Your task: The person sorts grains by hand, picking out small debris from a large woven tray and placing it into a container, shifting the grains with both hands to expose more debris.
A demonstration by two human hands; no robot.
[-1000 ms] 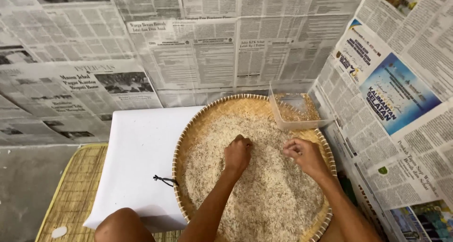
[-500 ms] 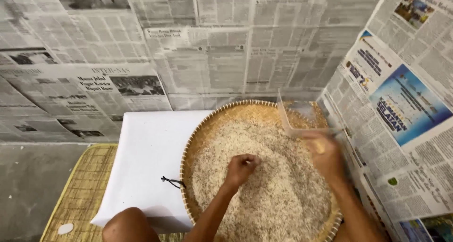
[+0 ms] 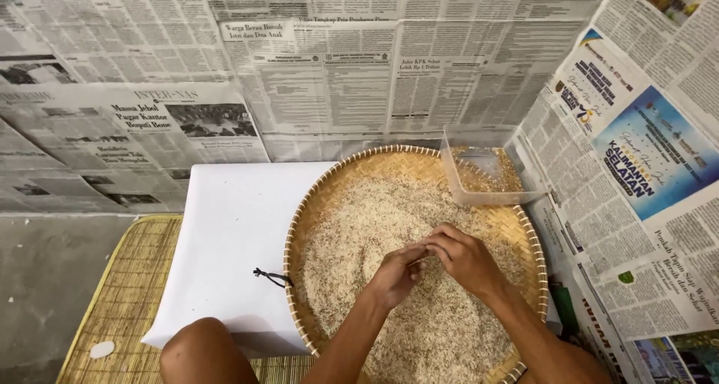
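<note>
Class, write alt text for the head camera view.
Two hands, left hand and right hand, meet fingertip to fingertip over rice grains in a round woven tray, a clear plastic container at its far rim.

Two hands [image 3: 431, 264], one woven tray [image 3: 329, 193] (round), one clear tub [image 3: 479, 193]

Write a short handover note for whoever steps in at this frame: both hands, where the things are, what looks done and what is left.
Left hand: fingers curled, fingertips meeting the right hand over the rice; whether it pinches anything is unclear.
Right hand: fingers bent towards the left hand, just above the grain.
Rice is spread across the round woven tray, which rests on a white sheet.
A clear plastic container sits at the tray's far rim with a little material inside.
Done: some bits in the container. Left: most of the rice still spread out.
</note>
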